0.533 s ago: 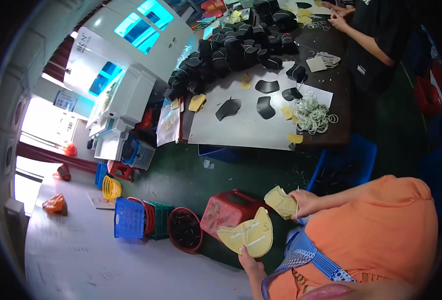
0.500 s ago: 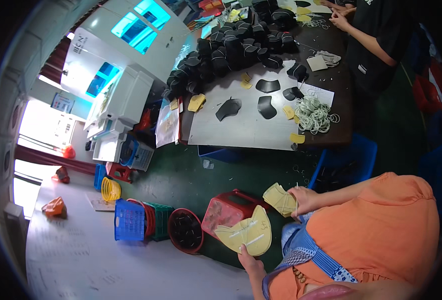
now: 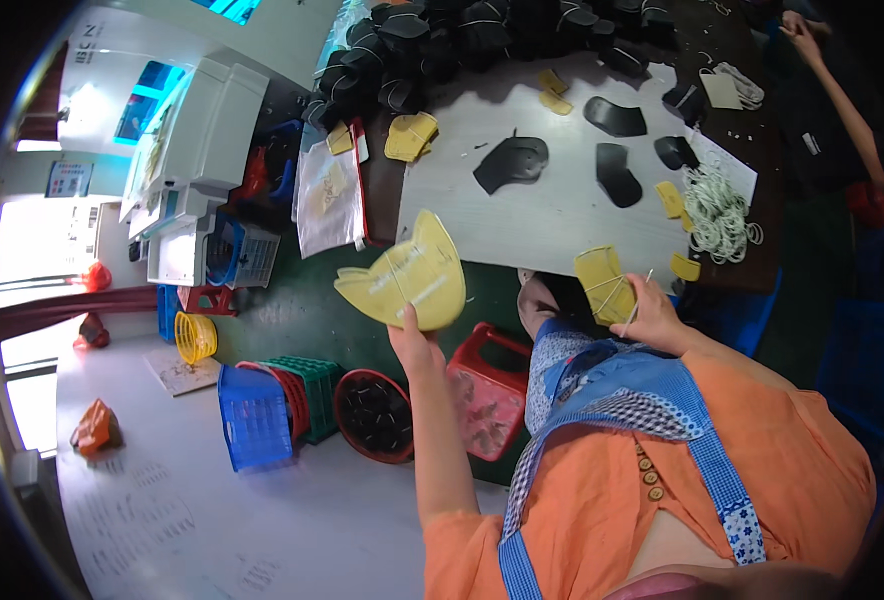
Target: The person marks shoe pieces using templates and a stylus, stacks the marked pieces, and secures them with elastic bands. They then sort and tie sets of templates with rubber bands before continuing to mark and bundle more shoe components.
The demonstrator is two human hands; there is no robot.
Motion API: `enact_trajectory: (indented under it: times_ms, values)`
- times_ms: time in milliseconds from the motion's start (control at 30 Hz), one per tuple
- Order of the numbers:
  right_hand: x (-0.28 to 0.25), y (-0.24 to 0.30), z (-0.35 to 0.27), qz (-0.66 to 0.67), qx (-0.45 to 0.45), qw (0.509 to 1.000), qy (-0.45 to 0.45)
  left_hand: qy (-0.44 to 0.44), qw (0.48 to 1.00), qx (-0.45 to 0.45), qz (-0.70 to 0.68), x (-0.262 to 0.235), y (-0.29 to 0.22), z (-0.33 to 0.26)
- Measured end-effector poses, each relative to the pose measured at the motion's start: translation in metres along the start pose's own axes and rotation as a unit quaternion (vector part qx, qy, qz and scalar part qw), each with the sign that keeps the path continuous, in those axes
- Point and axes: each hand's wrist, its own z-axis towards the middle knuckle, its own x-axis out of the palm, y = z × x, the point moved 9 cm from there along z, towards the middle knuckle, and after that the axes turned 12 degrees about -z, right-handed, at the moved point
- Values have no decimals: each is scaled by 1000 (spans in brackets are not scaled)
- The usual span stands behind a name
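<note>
Green-floored workroom, with pale counter (image 3: 177, 530) at lower left and dark table (image 3: 387, 185) across the upper centre and right. At far left, on the counter: crumpled orange bag (image 3: 96, 430). Next, near the counter edge: yellow basket (image 3: 197, 338), then blue basket (image 3: 254, 418), green basket (image 3: 307, 368) and red bucket (image 3: 382, 459) with dark pieces inside. Above the bucket: left hand (image 3: 417, 348), closed on the lower edge of large curved yellow stack (image 3: 407, 275), thumb on the near face; narrow band around the stack, floor beneath. At the rear of the table: heap of banded black bundles (image 3: 407, 45). Nearer, on pale sheet (image 3: 482, 225): separate black curved pieces (image 3: 513, 165) and small yellow pieces (image 3: 411, 136). Right of centre, just in front of the table edge as viewed: small yellow stack (image 3: 600, 285), gripped at its right side by right hand (image 3: 657, 315); pale bands across the stack and at the fingertips. Farther right, on the table: tangled pile of pale loops (image 3: 719, 215). At upper right, beyond the table: co-worker's hand (image 3: 802, 38) and dark clothing.
</note>
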Motion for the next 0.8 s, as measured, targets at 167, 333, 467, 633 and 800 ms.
enact_trajectory:
  times_ms: [167,333,467,633,800]
  values:
    - [2,21,67,-51,18,997,-61,-10,999,1,-33,40,-19,155]
    - [0,54,128,-98,-38,984,-146,237,940,-153,191,14,49,230]
    - [11,35,146,-152,-67,977,-135,234,872,-291,317,-40,129,109]
    - [10,41,144,-160,-148,958,-186,407,598,-206,659,-147,205,42]
    - [9,43,145,-159,-159,957,-183,589,149,-220,763,-263,328,2]
